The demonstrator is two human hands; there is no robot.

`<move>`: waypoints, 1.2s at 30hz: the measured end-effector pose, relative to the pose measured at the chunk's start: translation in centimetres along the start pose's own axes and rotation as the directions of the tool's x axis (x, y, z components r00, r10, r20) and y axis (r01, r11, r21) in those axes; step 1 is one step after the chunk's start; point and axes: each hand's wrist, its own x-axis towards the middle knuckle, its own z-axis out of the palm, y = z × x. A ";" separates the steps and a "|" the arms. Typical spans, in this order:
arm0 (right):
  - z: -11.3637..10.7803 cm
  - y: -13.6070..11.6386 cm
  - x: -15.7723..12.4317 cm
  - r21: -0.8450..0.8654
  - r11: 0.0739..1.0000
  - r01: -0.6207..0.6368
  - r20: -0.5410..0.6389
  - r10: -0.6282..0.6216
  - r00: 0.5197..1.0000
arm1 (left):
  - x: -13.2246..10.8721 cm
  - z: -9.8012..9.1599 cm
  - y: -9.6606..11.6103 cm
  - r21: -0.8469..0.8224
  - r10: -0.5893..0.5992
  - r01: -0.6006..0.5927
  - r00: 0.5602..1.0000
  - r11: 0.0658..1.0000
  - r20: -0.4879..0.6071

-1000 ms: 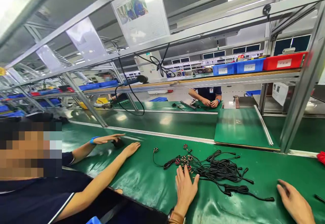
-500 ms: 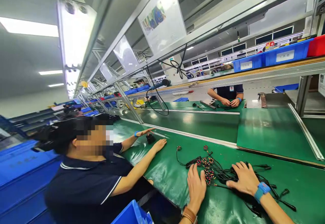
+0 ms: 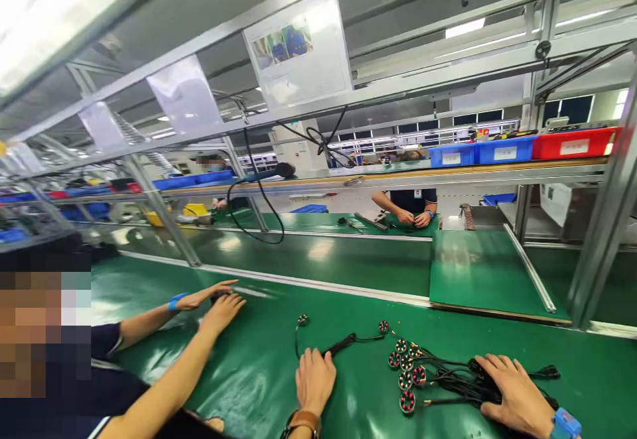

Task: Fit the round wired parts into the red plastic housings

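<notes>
My left hand is palm down on the green mat, fingers together over a coiled black cable; its fingertips are partly hidden. Small round parts with coloured dots lie near it: one beyond the fingers and another to the right. My right hand rests with spread fingers on a bundle of black cables, covering part of it. Left of that bundle sit several more round parts in a cluster with red and pale dots, joined to thin leads.
A co-worker's hands work on a dark item at the left of the green bench. Across the divider rail, another person handles something small. Blue bins and a red bin stand on the shelf above.
The view has turned to the right. My left hand has moved left away from the cluster, and the coiled cable has shifted left with it. My right hand stays on the bundle.
</notes>
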 end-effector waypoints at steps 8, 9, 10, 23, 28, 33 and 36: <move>-2.4 5.5 -3.6 -0.077 0.994 -0.073 -0.105 0.064 0.992 | -10.1 1.2 10.5 -0.229 0.549 -0.539 0.836 0.811 -0.023; -2.2 5.5 -4.0 -0.091 0.993 -0.071 -0.144 0.057 0.988 | -12.0 1.4 12.4 -0.279 0.617 -0.594 0.787 0.755 -0.007; -1.8 5.5 -4.5 -0.108 0.992 -0.066 -0.192 0.045 0.980 | -13.7 1.4 14.2 -0.317 0.655 -0.615 0.755 0.722 0.026; 6.6 7.0 -7.5 -0.305 0.952 -0.023 -0.565 -0.161 0.809 | -12.9 1.7 20.1 -0.264 0.653 -0.609 0.745 0.748 0.134; 6.9 5.9 -4.8 -0.190 0.970 -0.153 -0.755 -0.045 0.654 | -14.0 1.1 19.4 -0.265 0.626 -0.601 0.779 0.754 0.015; 10.4 3.6 -6.8 -0.278 0.960 0.028 -0.768 -0.240 0.594 | -19.0 5.1 14.0 -0.247 0.724 -0.740 0.668 0.625 -0.170; 10.6 2.3 -8.3 -0.272 0.961 0.053 -0.756 -0.248 0.606 | -20.3 7.9 11.8 -0.206 0.756 -0.775 0.630 0.597 -0.179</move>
